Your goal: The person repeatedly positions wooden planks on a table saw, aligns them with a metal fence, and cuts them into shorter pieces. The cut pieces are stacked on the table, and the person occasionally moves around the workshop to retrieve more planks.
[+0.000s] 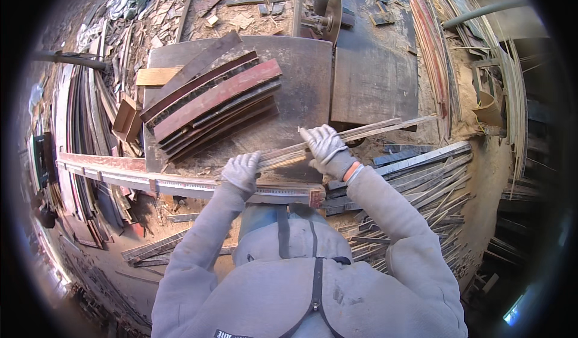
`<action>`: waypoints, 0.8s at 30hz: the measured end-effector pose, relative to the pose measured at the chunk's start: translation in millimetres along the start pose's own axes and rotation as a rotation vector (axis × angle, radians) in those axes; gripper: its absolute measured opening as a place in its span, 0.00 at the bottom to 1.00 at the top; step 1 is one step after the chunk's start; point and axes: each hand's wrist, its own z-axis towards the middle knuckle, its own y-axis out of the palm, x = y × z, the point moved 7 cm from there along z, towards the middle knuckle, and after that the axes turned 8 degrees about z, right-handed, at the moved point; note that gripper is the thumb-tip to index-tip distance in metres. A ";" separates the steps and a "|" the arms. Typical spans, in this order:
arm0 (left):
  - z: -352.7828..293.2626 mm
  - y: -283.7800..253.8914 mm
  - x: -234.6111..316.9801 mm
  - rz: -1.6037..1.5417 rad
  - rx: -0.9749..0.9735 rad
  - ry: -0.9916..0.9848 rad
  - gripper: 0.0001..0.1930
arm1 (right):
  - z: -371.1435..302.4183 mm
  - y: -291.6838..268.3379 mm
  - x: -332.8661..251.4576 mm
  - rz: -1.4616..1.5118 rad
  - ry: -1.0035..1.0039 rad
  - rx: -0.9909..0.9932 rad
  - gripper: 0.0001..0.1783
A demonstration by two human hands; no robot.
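Observation:
Both my hands wear pale grey work gloves. A bundle of thin wooden strips [285,159] lies across them, slanting up to the right over the front of the worktable [301,73]. My left hand [241,170] is closed round the bundle's left end. Farther right, my right hand [327,147] grips the same strips, whose long ends stick out beyond it. Just below the bundle runs a long fence board with a measuring scale [259,191] along the table's near edge. A stack of reddish and dark boards [220,100] rests on the table, left of my hands.
A round machine part like a blade or wheel [330,17] stands at the far side of the table. Piles of cut strips [415,181] lie on the floor at right. Long boards [78,121] lean at left, with a metal post [481,12] at far right.

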 end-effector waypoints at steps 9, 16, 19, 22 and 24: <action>-37.7 3.0 -62.5 -0.007 0.057 -0.101 0.30 | -81.3 22.7 139.1 -0.214 0.245 -0.373 0.12; -46.3 23.6 -40.6 0.089 -0.131 -0.194 0.27 | -163.1 42.2 99.2 -0.177 0.253 -0.318 0.13; -41.9 31.3 -24.0 0.033 -0.192 -0.128 0.29 | -196.1 49.2 108.7 -0.263 0.401 -0.475 0.16; -42.6 42.5 -26.5 0.072 -0.330 -0.174 0.32 | -205.0 51.8 102.0 -0.170 0.364 -0.437 0.19; -44.4 43.4 -28.3 0.078 -0.334 -0.166 0.33 | -207.7 55.7 99.6 -0.136 0.373 -0.455 0.20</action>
